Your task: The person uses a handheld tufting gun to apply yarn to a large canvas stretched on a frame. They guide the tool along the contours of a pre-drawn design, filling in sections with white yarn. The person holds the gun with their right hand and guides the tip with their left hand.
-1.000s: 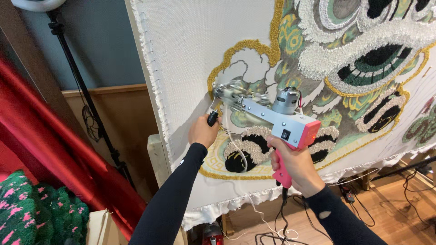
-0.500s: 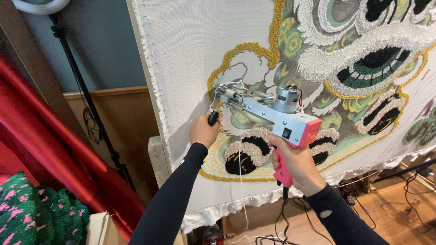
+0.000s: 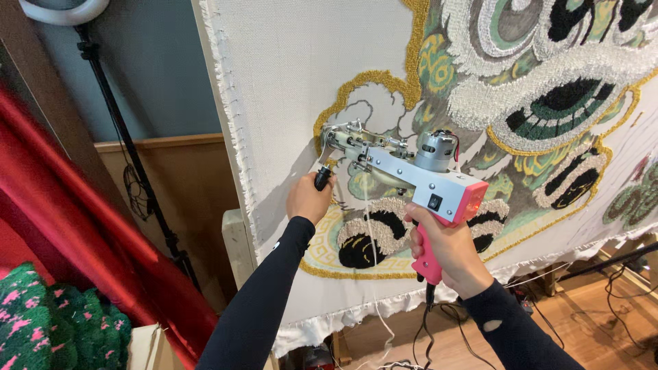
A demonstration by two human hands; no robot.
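Head view shows one tufting gun (image 3: 404,168), grey-bodied with a pink grip, its needle end pressed against the stretched backing cloth (image 3: 288,82) at the gold outline of a partly tufted lion design (image 3: 548,103). The right hand (image 3: 442,250) has its fingers wrapped tight round the pink grip; the left hand (image 3: 308,199) closes its fingers on the black front handle. Tufting looks to be under way, and steady pressure along the outline seems needed. One white yarn strand (image 3: 370,267) hangs below. One light stand (image 3: 130,157) and one red curtain (image 3: 75,240) stand left.
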